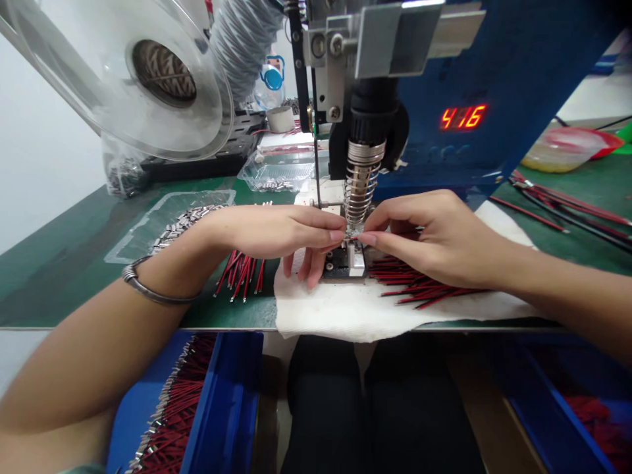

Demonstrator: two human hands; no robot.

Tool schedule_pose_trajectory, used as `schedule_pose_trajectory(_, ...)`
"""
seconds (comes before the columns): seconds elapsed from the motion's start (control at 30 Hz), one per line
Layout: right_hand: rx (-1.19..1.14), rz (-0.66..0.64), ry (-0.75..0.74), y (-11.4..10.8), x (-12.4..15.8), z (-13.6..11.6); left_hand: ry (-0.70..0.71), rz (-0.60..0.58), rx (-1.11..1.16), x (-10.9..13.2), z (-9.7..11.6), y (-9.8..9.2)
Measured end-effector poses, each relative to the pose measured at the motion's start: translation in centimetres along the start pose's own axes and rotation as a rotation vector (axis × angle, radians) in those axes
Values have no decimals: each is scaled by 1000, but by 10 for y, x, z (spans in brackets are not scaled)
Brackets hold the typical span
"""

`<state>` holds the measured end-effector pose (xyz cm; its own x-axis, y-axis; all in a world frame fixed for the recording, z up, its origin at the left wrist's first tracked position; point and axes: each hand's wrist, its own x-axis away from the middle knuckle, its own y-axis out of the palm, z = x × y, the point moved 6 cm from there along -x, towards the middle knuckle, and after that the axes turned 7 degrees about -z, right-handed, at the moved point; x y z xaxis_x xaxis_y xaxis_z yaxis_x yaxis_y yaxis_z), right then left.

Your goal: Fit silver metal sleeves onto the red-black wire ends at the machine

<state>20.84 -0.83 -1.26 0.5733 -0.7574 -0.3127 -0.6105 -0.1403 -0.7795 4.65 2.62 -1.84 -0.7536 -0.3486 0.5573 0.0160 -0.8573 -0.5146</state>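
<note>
My right hand [434, 230] pinches what looks like a red wire between thumb and forefinger, its tip at the small metal block [356, 260] under the press head. From the other side my left hand [266, 230] reaches to the same spot, thumb and forefinger closed; what they hold is too small to make out. The spring [364, 178] of the press hangs right above both fingertips. Red-and-black wires [409, 283] lie beneath my right hand, and another bunch of wires [241, 273] lies below my left wrist.
A clear tray [143, 230] of small metal parts stands left, with a second plastic tray [281, 171] behind. A white cloth [336, 309] lies under the press. The blue machine [444, 158] displays 416. A blue bin [232, 388] full of wires sits below the table edge.
</note>
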Motion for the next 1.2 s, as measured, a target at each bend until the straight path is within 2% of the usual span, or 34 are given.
schedule_pose_trajectory(0.47,-22,-13,24,3,-2,1,-1,1,-5,-1,3,1)
schedule_pose_trajectory(0.87,-66,51,127,4,2,2,2,7,3,-2,4,1)
schedule_pose_trajectory(1.2,-72,50,121,3,2,0,23,19,57,-1,4,0)
